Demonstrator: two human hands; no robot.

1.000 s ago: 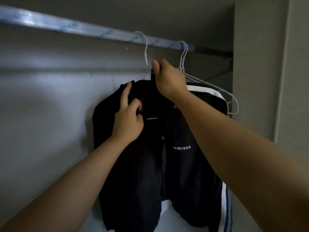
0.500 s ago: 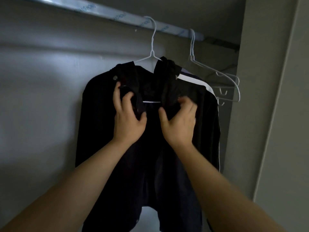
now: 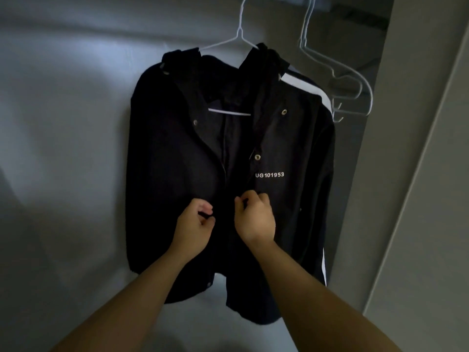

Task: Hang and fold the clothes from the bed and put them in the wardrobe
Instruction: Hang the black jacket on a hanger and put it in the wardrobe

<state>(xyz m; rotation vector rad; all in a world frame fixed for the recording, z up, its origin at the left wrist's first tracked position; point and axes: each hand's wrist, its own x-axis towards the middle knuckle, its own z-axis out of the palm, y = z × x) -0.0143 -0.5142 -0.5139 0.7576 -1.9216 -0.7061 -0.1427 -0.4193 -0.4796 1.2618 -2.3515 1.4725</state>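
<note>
A black hooded jacket [image 3: 286, 138] with white lettering hangs open on a white wire hanger [image 3: 239, 34] inside the wardrobe. My left hand [image 3: 194, 224] pinches the left front edge at mid height. My right hand [image 3: 255, 217] pinches the right front edge beside it, just below the lettering. The two hands are a small gap apart. Behind the jacket hangs a dark garment with a white stripe [image 3: 305, 88], mostly hidden.
Empty white wire hangers [image 3: 352, 82] hang to the right of the jacket. The pale wardrobe back wall [image 3: 63, 123] is behind. The wardrobe's side panel [image 3: 418, 148] stands close on the right. The rail is out of view above.
Both hands have slid down from the collar to the jacket's front edges at mid height. The view has tilted downward, so the rail has left the frame.
</note>
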